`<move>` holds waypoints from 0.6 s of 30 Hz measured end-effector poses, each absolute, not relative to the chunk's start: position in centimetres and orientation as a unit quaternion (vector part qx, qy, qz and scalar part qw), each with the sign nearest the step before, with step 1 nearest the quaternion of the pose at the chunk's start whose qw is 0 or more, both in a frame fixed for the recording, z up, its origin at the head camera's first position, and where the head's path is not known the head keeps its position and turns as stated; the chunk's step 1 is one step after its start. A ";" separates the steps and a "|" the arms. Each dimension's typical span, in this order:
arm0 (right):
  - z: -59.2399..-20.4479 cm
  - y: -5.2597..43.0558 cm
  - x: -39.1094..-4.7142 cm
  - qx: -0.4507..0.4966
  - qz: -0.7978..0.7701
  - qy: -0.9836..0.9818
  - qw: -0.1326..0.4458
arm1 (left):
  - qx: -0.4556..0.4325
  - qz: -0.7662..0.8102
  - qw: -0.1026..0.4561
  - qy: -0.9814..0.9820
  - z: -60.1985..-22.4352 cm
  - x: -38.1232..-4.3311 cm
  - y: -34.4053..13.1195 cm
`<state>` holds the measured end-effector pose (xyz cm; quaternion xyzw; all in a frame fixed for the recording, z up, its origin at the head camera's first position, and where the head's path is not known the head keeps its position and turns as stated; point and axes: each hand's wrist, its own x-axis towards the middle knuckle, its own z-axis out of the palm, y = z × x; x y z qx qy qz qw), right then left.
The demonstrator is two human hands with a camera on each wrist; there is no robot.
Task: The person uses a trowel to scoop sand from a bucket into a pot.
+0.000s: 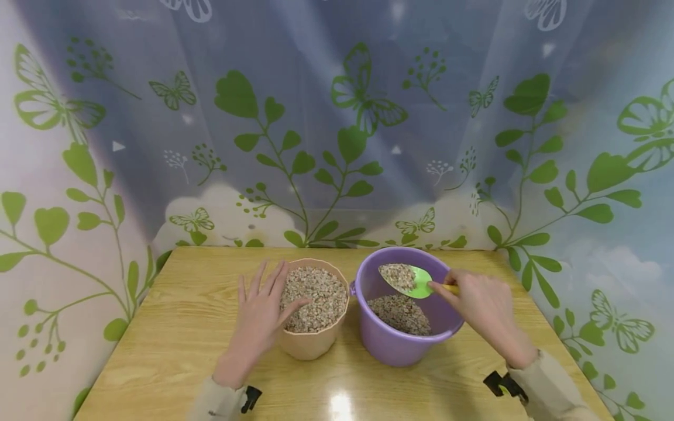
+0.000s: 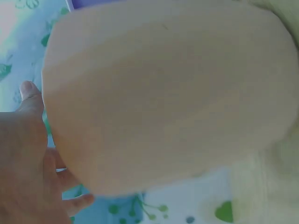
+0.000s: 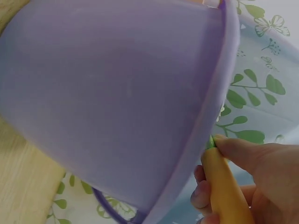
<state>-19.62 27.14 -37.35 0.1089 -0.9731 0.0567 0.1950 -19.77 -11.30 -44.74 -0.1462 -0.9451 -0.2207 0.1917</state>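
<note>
My right hand (image 1: pixel 483 304) grips the yellow handle (image 3: pixel 224 186) of a small trowel with a green blade (image 1: pixel 423 283). A heap of pale gravel (image 1: pixel 398 276) lies on the blade, held over the purple bucket (image 1: pixel 387 345). More gravel (image 1: pixel 400 313) covers part of the bucket's bottom. On the left stands a peach-coloured pot (image 1: pixel 308 346), filled with gravel (image 1: pixel 315 298) nearly to its wavy rim. My left hand (image 1: pixel 258 318) rests against the left side of that pot, fingers straight and spread, thumb reaching over the rim. In the left wrist view the pot's wall (image 2: pixel 168 102) fills most of the picture.
Both containers stand side by side on a light wooden table (image 1: pixel 174 327). Behind and at the sides hangs a curtain (image 1: pixel 316 175) printed with green leaves and butterflies. The bucket's purple carrying handle (image 3: pixel 110 205) hangs down its side in the right wrist view.
</note>
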 end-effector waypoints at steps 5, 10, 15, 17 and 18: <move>-36.4 26.2 -20.0 0.121 0.053 -0.972 0.196 | -0.124 -0.225 0.158 -0.953 -45.4 -19.2 -13.1; -35.2 24.8 -20.6 0.130 0.040 -0.972 0.190 | -0.117 -0.230 0.146 -0.955 -45.9 -18.8 -13.9; -34.1 22.7 -21.3 0.140 0.035 -0.973 0.181 | -0.117 -0.217 0.148 -0.958 -46.4 -18.7 -14.1; -33.9 21.7 -21.6 0.147 0.039 -0.973 0.175 | -0.117 -0.213 0.153 -0.958 -46.5 -18.7 -14.2; -33.8 21.2 -21.8 0.152 0.042 -0.972 0.172 | -0.116 -0.212 0.155 -0.958 -46.6 -18.6 -14.2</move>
